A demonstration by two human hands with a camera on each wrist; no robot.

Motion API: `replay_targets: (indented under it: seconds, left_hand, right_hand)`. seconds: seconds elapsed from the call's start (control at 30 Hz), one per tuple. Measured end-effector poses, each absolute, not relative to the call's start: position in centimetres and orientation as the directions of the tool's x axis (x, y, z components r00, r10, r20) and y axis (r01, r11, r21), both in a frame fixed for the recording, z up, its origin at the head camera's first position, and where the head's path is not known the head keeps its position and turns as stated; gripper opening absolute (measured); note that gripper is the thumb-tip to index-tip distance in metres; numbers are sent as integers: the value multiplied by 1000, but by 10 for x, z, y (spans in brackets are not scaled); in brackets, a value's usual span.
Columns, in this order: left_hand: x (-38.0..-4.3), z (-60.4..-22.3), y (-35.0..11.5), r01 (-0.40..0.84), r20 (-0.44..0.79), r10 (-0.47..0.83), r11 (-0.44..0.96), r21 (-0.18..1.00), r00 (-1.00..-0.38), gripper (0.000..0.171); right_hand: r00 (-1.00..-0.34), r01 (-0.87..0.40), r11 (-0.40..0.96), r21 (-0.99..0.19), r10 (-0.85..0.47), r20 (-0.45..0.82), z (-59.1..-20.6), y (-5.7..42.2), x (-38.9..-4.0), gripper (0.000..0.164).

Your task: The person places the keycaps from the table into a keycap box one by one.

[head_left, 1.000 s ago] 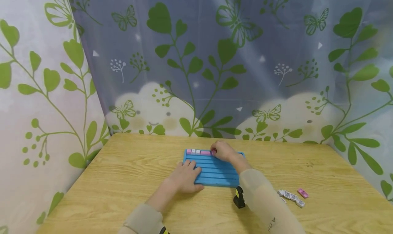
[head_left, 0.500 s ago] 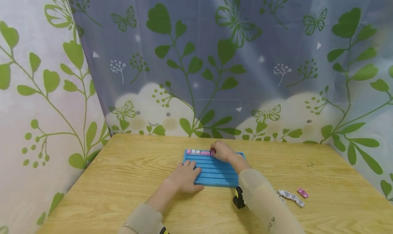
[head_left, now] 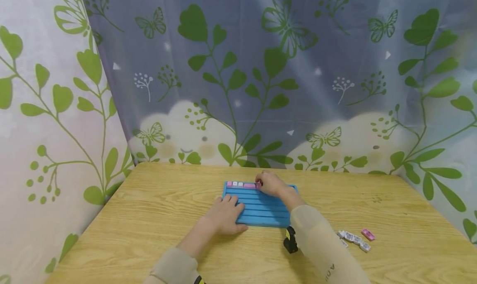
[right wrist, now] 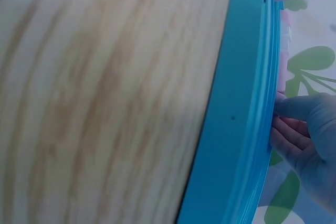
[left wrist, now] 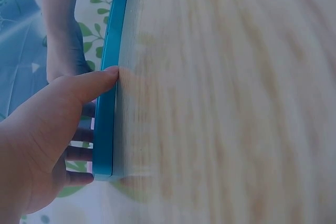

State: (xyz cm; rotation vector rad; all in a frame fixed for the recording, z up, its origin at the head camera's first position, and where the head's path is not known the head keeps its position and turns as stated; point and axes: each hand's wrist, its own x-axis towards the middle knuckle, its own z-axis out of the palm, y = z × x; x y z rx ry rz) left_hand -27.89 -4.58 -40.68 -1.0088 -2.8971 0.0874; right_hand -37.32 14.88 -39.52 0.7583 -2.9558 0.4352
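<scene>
A blue ridged tray (head_left: 262,213) lies on the table, with a row of small pink and white keycap-like blocks (head_left: 237,184) along its far edge. My left hand (head_left: 223,215) rests on the tray's front left part, fingers spread; its thumb touches the front edge in the left wrist view. At the far row, my right hand (head_left: 271,184) pinches a small pink block (head_left: 258,185) beside the longer pink one. The right fingertips (right wrist: 281,106) reach behind the tray's rim in the right wrist view, which hides most of the pinched block.
Several loose white blocks (head_left: 352,237) and a pink one (head_left: 368,234) lie on the wooden table (head_left: 149,217) to the right. A black strapped device (head_left: 290,239) is at the right sleeve. A patterned curtain (head_left: 238,68) hangs behind the table.
</scene>
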Motion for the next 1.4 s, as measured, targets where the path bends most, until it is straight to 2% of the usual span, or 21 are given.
replay_targets:
  seconds: [0.57,0.8,1.0,1.4]
  left_hand:
    - [-278,-405,-43,624,42,626,779,-60,-778,57]
    - [-278,-407,-43,621,32,622,782,-48,-782,58]
    - [-278,-408,-43,625,44,626,779,-45,-778,57]
    - [-278,-406,-44,628,62,630,776,-48,-774,57]
  right_hand:
    - [-900,-434,865,-251,-431,72,-387,175,-359,42]
    - [-876,-482,830,-281,-445,187,-382,203,-350,30]
    - [-879,-473,818,-328,-409,245,-374,227,-339,22]
    - [-901,-434,828,-354,-397,176,-362,285,-305,27]
